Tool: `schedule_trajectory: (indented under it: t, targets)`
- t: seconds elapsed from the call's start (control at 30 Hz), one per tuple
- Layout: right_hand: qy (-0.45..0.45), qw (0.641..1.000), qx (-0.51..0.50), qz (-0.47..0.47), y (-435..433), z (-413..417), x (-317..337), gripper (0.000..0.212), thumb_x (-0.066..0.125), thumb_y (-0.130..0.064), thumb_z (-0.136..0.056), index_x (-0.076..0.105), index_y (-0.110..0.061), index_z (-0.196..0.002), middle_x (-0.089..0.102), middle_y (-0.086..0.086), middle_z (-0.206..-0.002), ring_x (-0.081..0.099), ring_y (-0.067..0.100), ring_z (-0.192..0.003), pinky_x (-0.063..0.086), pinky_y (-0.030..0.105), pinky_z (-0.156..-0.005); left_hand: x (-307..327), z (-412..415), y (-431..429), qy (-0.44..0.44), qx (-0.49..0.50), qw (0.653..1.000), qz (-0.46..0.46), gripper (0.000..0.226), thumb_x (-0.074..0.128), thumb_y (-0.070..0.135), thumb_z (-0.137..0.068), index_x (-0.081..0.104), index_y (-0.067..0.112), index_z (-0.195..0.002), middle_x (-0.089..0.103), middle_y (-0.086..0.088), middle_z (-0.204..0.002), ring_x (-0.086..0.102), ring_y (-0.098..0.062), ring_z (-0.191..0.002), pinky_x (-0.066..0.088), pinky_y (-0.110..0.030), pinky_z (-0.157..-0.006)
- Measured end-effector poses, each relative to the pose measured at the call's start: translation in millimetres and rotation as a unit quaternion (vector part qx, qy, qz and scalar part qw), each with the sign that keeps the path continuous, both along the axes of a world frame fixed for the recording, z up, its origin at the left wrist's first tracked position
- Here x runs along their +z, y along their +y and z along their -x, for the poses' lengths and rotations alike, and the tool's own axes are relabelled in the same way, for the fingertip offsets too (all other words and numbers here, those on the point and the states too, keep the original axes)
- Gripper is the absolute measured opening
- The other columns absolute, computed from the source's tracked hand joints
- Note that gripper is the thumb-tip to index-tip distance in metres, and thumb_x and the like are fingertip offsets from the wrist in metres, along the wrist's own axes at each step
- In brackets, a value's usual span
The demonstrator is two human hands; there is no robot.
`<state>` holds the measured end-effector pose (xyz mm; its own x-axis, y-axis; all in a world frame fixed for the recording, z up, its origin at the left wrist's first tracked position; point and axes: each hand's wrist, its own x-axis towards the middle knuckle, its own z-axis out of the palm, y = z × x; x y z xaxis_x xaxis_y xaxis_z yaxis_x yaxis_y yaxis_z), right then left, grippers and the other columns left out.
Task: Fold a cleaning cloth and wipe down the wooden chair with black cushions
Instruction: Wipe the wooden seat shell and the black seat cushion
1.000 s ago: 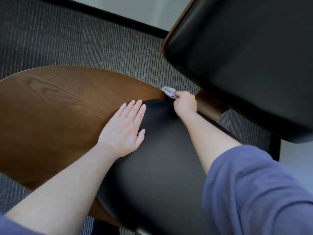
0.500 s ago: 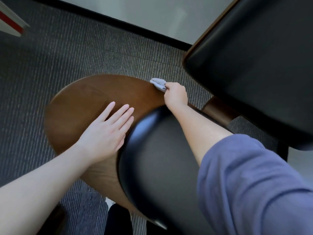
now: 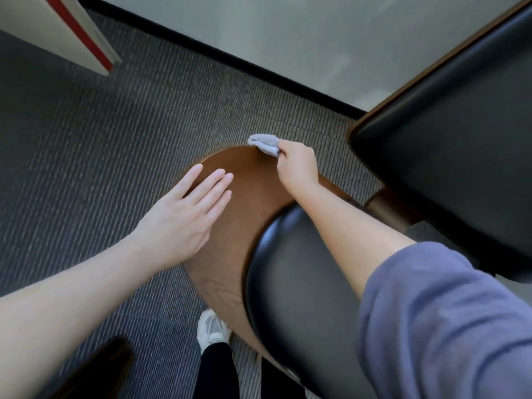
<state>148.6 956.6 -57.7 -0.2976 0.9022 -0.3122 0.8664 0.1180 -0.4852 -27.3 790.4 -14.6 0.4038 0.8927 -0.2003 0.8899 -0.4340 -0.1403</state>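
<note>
The chair's brown wooden panel (image 3: 247, 185) curves out from under a black cushion (image 3: 302, 283). My right hand (image 3: 298, 165) is closed around a small bunched grey cleaning cloth (image 3: 266, 143), pressing it on the panel's far edge. My left hand (image 3: 184, 217) lies flat on the wood's left side with its fingers spread and holds nothing. A second black cushion with a wooden rim (image 3: 460, 133) fills the upper right.
Grey ribbed carpet (image 3: 115, 139) surrounds the chair. A black baseboard (image 3: 218, 53) runs under a pale wall at the back. A white panel with a red stripe (image 3: 72, 33) leans in at top left. My white shoe (image 3: 211, 329) shows below the wood.
The view has pulled back and up, so the wooden panel looks smaller. My right hand carried the cloth along the wood's far edge. My left hand slid from the cushion's edge onto the wood.
</note>
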Motion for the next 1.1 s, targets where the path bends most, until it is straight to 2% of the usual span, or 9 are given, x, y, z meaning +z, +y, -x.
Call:
schedule_trajectory:
  t: [0.1, 0.17, 0.3, 0.37, 0.5, 0.63, 0.8, 0.87, 1.1]
  targets:
    - [0.036, 0.998, 0.052, -0.003, -9, 13, 14, 0.029, 0.043, -0.005, -0.095, 0.050, -0.017, -0.069, 0.049, 0.000, -0.067, 0.048, 0.019, -0.068, 0.025, 0.027, -0.057, 12, 11, -10, -0.030, 0.068, 0.997, 0.000, 0.064, 0.034, 0.028, -0.095, 0.027, -0.004, -0.150, 0.011, -0.023, -0.161, 0.014, -0.035, -0.149, 0.011, -0.058, -0.120]
    - [0.040, 0.998, 0.057, -0.010, -12, 16, 19, 0.027, 0.043, -0.004, -0.095, 0.049, -0.016, -0.072, 0.054, 0.004, -0.068, 0.051, 0.022, -0.067, 0.032, 0.032, -0.059, 20, 17, -14, -0.094, 0.161, 0.983, 0.010, 0.066, 0.042, 0.030, -0.098, 0.021, -0.001, -0.152, 0.008, -0.019, -0.162, 0.013, -0.032, -0.150, 0.015, -0.054, -0.119]
    - [0.106, 0.988, 0.109, -0.020, -21, 29, 28, 0.022, 0.044, -0.004, -0.090, 0.066, -0.007, -0.088, 0.062, 0.004, -0.076, 0.058, 0.024, -0.073, 0.046, 0.042, -0.066, 35, 28, 3, -0.361, 0.411, 0.835, 0.052, 0.068, 0.045, 0.032, -0.100, 0.014, 0.009, -0.156, 0.007, -0.005, -0.164, 0.008, -0.015, -0.151, 0.009, -0.033, -0.120]
    - [0.135, 0.979, 0.152, -0.022, -25, 35, 33, 0.028, 0.042, -0.006, -0.088, 0.069, -0.010, -0.097, 0.066, 0.000, -0.091, 0.060, 0.021, -0.086, 0.049, 0.041, -0.075, 36, 33, 21, -0.405, 0.439, 0.801, 0.044, 0.058, 0.040, 0.021, -0.103, 0.018, 0.012, -0.156, 0.015, -0.001, -0.163, 0.012, -0.011, -0.150, 0.008, -0.021, -0.117]
    - [0.158, 0.966, 0.202, -0.044, -29, 41, 36, 0.034, 0.047, -0.006, -0.089, 0.072, -0.020, -0.108, 0.057, -0.001, -0.113, 0.054, 0.023, -0.104, 0.050, 0.044, -0.084, 37, 34, 44, -0.412, 0.383, 0.825, 0.053, 0.042, 0.043, 0.010, -0.100, 0.051, 0.014, -0.141, 0.050, -0.001, -0.146, 0.041, -0.015, -0.137, 0.025, -0.018, -0.108]
    - [0.160, 0.968, 0.195, -0.019, -30, 40, 40, 0.039, 0.048, -0.006, -0.089, 0.070, -0.024, -0.114, 0.060, -0.003, -0.114, 0.055, 0.018, -0.110, 0.047, 0.041, -0.093, 36, 30, 47, -0.412, 0.368, 0.832, 0.051, 0.027, 0.046, 0.016, -0.097, 0.070, 0.021, -0.108, 0.069, 0.006, -0.094, 0.061, -0.012, -0.088, 0.046, -0.028, -0.078]
    - [0.171, 0.972, 0.153, 0.054, -27, 33, 54, 0.045, 0.041, 0.001, -0.087, 0.068, -0.015, -0.120, 0.062, -0.005, -0.126, 0.049, 0.004, -0.120, 0.027, 0.002, -0.100, 39, 32, 53, -0.414, 0.347, 0.840, 0.048, 0.026, 0.053, 0.020, -0.097, 0.074, 0.006, -0.094, 0.072, -0.005, -0.100, 0.064, -0.019, -0.092, 0.047, -0.030, -0.082]
    - [0.147, 0.976, 0.143, 0.067, -27, 31, 56, 0.045, 0.041, -0.001, -0.090, 0.065, -0.017, -0.125, 0.059, -0.007, -0.134, 0.046, 0.005, -0.126, 0.021, -0.002, -0.098, 42, 34, 61, -0.400, 0.354, 0.843, 0.060, 0.024, 0.058, 0.024, -0.096, 0.075, 0.008, -0.093, 0.072, -0.001, -0.098, 0.064, -0.017, -0.092, 0.046, -0.026, -0.081]
    - [0.160, 0.970, 0.174, 0.052, -44, 39, 67, 0.041, 0.047, -0.005, -0.093, 0.065, -0.019, -0.127, 0.056, -0.005, -0.139, 0.045, 0.010, -0.133, 0.028, 0.023, -0.114, 46, 41, 43, -0.392, 0.394, 0.828, 0.071, 0.016, 0.075, 0.025, -0.084, 0.072, 0.009, -0.084, 0.068, 0.001, -0.084, 0.061, -0.013, -0.080, 0.049, -0.027, -0.074]
